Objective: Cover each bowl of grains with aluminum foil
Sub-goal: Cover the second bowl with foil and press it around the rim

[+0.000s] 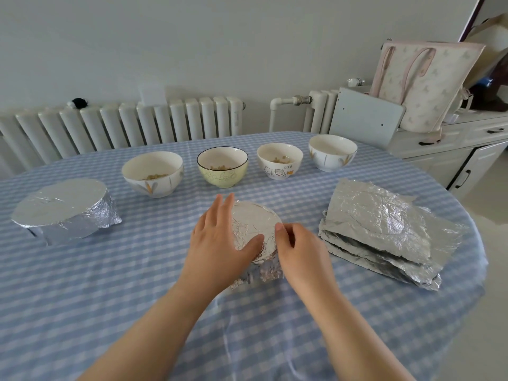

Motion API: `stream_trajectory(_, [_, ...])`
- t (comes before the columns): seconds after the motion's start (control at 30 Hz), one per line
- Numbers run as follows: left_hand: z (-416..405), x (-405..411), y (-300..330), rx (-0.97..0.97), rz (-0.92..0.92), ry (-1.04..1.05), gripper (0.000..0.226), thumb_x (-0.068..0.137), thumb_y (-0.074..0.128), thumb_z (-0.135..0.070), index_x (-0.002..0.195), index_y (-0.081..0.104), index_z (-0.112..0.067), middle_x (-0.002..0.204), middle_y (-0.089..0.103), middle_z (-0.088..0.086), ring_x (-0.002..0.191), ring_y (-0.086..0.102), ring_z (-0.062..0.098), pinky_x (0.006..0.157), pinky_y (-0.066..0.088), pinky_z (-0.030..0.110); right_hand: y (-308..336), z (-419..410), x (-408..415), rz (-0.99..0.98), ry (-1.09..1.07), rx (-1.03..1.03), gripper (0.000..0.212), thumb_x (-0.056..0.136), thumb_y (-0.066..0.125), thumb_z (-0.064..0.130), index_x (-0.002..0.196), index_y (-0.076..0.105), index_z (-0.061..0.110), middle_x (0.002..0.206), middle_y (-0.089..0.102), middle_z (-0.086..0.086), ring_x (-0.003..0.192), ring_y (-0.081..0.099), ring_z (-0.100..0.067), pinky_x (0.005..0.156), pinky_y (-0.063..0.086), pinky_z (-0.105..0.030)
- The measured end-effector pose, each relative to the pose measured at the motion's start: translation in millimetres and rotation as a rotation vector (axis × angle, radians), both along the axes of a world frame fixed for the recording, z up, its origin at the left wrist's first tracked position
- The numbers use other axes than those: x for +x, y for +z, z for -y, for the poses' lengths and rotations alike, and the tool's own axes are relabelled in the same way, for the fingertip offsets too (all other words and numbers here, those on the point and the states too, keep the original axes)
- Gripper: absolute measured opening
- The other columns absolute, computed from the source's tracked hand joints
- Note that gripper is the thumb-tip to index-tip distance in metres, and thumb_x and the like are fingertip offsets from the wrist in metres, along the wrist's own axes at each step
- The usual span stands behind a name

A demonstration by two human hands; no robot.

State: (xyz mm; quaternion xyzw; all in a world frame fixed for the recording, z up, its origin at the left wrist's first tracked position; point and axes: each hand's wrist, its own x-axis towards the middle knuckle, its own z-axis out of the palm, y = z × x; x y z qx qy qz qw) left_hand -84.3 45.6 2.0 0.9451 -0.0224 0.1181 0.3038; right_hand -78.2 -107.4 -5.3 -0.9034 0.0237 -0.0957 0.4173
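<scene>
Left hand (220,240) lay flat on the foil-covered bowl (254,229) at table centre, fingers straight and a bit spread, palm over the left part of the foil top, thumb stretched across the top toward the right. Right hand (299,248) sat at the bowl's near right edge, fingers curled in against the foil at the rim, thumb tip on the top edge; it looked like a pinch on the foil skirt, though the fingertips were partly hidden. The two hands were close together, thumb tips nearly meeting over the bowl. Foil on this bowl was stretched flat over the top and crumpled down the near side.

Just right of the hands lay a stack of foil sheets (384,229), wrinkled, edges uneven. Well to the left stood a second foil-wrapped bowl (64,210), fully covered and untouched.

Behind, in a row, four uncovered bowls: a white bowl with leaf pattern (152,173) with grains in the bottom, a yellow-green bowl with dark rim (222,167) with grains, a white bowl with cartoon cats (279,160) with grains, and a white bowl at far right (332,152) whose contents could not be made out.

All sat on a blue-and-white checked tablecloth (137,270). A radiator (123,125) ran behind the table; a pale tote bag (423,83) stood on a cabinet (445,149) at right.
</scene>
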Motion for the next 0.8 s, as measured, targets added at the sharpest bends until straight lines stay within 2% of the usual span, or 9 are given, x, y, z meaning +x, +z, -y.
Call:
stream_trajectory(0.07, [0,0,0,-0.006,-0.029,0.01,0.094,0.083,0.055,-0.064,0.154,0.003,-0.029,0.164,-0.003,-0.003,0.149,0.0,0.018,0.119,0.01,0.04,1,-1,1,-0.016,-0.002,-0.022,0.036,0.1,0.04,0.043,0.087,0.061,0.017,0.07,0.063,0.004,0.068,0.058,-0.011,0.064,0.045,-0.033])
stream_trajectory(0.17, [-1,1,-1,0.006,-0.056,0.01,0.097,0.081,0.051,-0.07,0.154,0.003,-0.03,0.163,-0.008,-0.003,0.15,-0.004,0.019,0.119,0.008,0.041,0,-1,4,-0.029,-0.009,-0.017,0.035,0.1,0.042,0.04,0.089,0.062,0.014,0.072,0.064,0.002,0.07,0.059,-0.015,0.065,0.047,-0.034])
stream_trajectory(0.3, [-7,3,0,0.06,-0.107,-0.06,0.108,0.068,0.038,-0.088,0.154,0.007,-0.03,0.164,-0.001,-0.002,0.149,-0.001,0.019,0.119,0.011,0.044,-7,-2,6,-0.018,-0.039,0.103,0.024,0.098,0.046,0.038,0.096,0.064,0.022,0.093,0.063,0.007,0.084,0.057,-0.01,0.07,0.039,-0.026])
stream_trajectory(0.37, [-16,6,1,0.094,-0.136,-0.112,0.114,0.062,0.032,-0.095,0.154,0.009,-0.031,0.163,0.0,-0.003,0.148,0.0,0.018,0.118,0.012,0.045,-11,-2,6,0.003,-0.041,0.116,0.023,0.098,0.046,0.038,0.096,0.065,0.025,0.097,0.061,0.006,0.084,0.055,-0.008,0.07,0.037,-0.025])
stream_trajectory(0.47, [-28,8,5,0.142,-0.175,-0.163,0.117,0.057,0.026,-0.095,0.154,0.01,-0.033,0.164,-0.002,-0.004,0.147,-0.001,0.015,0.118,0.013,0.045,-15,-2,8,0.027,-0.027,0.108,0.023,0.097,0.045,0.037,0.088,0.064,0.027,0.089,0.062,0.004,0.077,0.054,-0.007,0.06,0.035,-0.022])
stream_trajectory(0.57, [-33,6,11,0.254,-0.252,-0.219,0.123,0.052,0.02,-0.097,0.154,-0.001,-0.032,0.163,-0.012,-0.003,0.147,-0.007,0.016,0.118,0.006,0.048,-16,1,11,0.052,0.0,0.102,0.027,0.098,0.044,0.036,0.077,0.059,0.028,0.078,0.059,0.006,0.072,0.051,-0.008,0.056,0.03,-0.018])
stream_trajectory(0.67, [-41,0,14,0.326,-0.292,-0.231,0.126,0.05,0.019,-0.099,0.154,-0.008,-0.034,0.162,-0.013,-0.005,0.147,-0.007,0.017,0.118,0.001,0.048,-15,6,17,0.062,0.048,0.131,0.042,0.099,0.045,0.034,0.061,0.044,0.017,0.059,0.044,0.007,0.055,0.038,-0.006,0.049,0.026,-0.02])
stream_trajectory(0.73, [-47,-3,13,0.34,-0.293,-0.227,0.125,0.05,0.02,-0.099,0.153,-0.008,-0.035,0.161,-0.014,-0.009,0.146,-0.006,0.014,0.118,0.0,0.046,-13,6,19,0.071,0.066,0.149,0.045,0.1,0.045,0.033,0.061,0.04,0.01,0.054,0.037,0.005,0.05,0.032,-0.008,0.047,0.026,-0.022])
stream_trajectory(0.8, [-48,-7,7,0.328,-0.253,-0.218,0.123,0.052,0.02,-0.098,0.154,-0.004,-0.035,0.161,-0.013,-0.013,0.145,-0.006,0.012,0.118,0.001,0.043,-14,6,19,0.072,0.074,0.169,0.045,0.101,0.043,0.035,0.063,0.044,0.01,0.055,0.04,0.005,0.051,0.035,-0.007,0.051,0.028,-0.025])
